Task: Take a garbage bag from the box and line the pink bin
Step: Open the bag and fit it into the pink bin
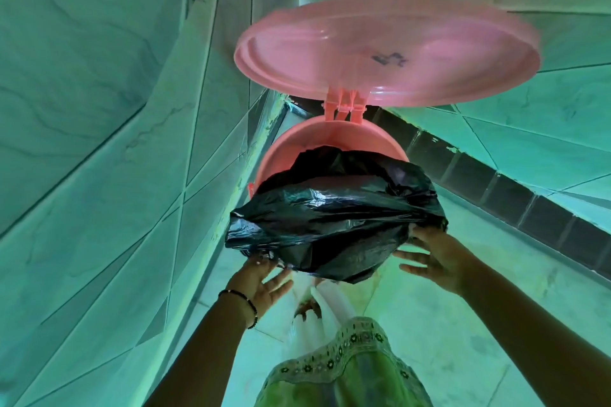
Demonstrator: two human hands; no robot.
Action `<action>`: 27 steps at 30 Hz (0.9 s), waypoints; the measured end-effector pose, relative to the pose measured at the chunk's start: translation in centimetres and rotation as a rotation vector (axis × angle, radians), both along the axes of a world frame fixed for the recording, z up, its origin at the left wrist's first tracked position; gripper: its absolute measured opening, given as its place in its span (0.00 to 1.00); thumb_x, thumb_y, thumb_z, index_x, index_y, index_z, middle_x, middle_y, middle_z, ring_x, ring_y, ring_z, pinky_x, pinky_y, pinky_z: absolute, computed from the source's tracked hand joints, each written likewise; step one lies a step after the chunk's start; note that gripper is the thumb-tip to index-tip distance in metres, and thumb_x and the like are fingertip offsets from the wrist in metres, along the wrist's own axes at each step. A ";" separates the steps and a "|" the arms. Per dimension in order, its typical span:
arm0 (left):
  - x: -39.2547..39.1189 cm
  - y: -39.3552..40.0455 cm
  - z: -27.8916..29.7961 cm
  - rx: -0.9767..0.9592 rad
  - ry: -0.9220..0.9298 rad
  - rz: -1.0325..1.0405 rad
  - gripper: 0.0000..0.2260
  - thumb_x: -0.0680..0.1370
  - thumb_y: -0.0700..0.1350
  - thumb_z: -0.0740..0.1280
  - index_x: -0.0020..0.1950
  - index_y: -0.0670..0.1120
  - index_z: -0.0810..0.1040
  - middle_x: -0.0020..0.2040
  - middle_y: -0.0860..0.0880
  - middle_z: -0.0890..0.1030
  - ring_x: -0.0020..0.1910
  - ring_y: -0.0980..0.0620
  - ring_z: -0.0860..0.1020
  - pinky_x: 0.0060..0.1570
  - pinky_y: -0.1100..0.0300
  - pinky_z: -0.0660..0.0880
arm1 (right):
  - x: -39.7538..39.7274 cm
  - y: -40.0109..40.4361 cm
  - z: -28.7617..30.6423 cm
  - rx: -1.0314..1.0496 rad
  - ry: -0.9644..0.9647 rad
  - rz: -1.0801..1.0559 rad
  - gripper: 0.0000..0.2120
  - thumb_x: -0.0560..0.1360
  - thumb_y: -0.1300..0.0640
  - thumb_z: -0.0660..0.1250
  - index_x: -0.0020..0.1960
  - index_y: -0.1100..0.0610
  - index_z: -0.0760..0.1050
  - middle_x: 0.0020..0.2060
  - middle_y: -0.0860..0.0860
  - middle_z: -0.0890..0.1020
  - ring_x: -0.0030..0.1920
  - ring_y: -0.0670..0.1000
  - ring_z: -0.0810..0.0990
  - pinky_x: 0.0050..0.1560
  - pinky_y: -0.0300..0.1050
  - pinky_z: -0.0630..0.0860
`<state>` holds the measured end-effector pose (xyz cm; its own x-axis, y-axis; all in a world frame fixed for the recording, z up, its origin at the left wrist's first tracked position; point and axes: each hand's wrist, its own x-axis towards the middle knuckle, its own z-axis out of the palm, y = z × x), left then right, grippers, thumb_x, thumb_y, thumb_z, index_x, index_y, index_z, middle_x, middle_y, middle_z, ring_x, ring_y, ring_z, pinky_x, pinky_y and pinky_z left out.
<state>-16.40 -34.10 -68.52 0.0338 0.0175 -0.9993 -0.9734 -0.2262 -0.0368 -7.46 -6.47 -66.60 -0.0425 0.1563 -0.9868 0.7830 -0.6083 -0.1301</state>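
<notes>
Head view: garbage bag (334, 211) over pink bin (297, 142) rim.

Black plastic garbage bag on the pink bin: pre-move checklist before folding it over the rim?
1. Round pink plastic lid swung up, clear of the opening: ok.
2. Black plastic garbage bag draped over the near rim: ok.
3. Bag over the far rim of the round pink plastic bin: not ok, pink wall bare.
4. Left hand at bag's edge: ok.
5. Right hand at bag's edge: ok.
6. Bag bottom reaching bin floor: cannot tell.
</notes>
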 end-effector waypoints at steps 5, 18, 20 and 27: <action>-4.0 0.8 -0.8 -0.076 0.182 -0.077 0.16 0.81 0.42 0.56 0.70 0.50 0.65 0.72 0.44 0.69 0.67 0.39 0.69 0.58 0.45 0.69 | -2.5 2.1 -1.4 0.086 0.026 -0.022 0.13 0.80 0.54 0.58 0.63 0.55 0.67 0.45 0.57 0.78 0.45 0.58 0.78 0.53 0.56 0.73; -9.2 1.9 -1.6 -0.503 0.694 -1.126 0.20 0.71 0.28 0.67 0.61 0.42 0.76 0.54 0.38 0.80 0.50 0.38 0.79 0.57 0.46 0.76 | -9.5 5.1 -2.0 0.380 0.126 0.304 0.12 0.77 0.49 0.62 0.56 0.55 0.72 0.22 0.54 0.71 0.22 0.51 0.66 0.28 0.40 0.62; -9.7 1.8 -1.2 -0.451 0.597 -0.845 0.13 0.69 0.24 0.67 0.48 0.40 0.80 0.40 0.39 0.81 0.33 0.44 0.80 0.45 0.47 0.80 | -10.5 4.9 -1.8 0.340 0.158 0.220 0.09 0.78 0.51 0.63 0.50 0.56 0.72 0.18 0.51 0.74 0.18 0.47 0.68 0.27 0.40 0.62; -10.9 2.8 -0.4 -0.367 0.300 -0.420 0.04 0.79 0.41 0.62 0.47 0.41 0.74 0.23 0.46 0.78 0.13 0.55 0.72 0.21 0.63 0.72 | -11.7 5.1 -1.3 0.248 0.234 -0.068 0.07 0.79 0.57 0.60 0.42 0.55 0.71 0.29 0.52 0.76 0.27 0.48 0.67 0.29 0.41 0.63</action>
<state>-27.30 -31.32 -68.94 -0.3190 -0.2821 -0.9048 -0.9379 0.2312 0.2586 -19.21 -1.34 -67.91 -0.2442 0.4004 -0.8832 0.6733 -0.5854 -0.4516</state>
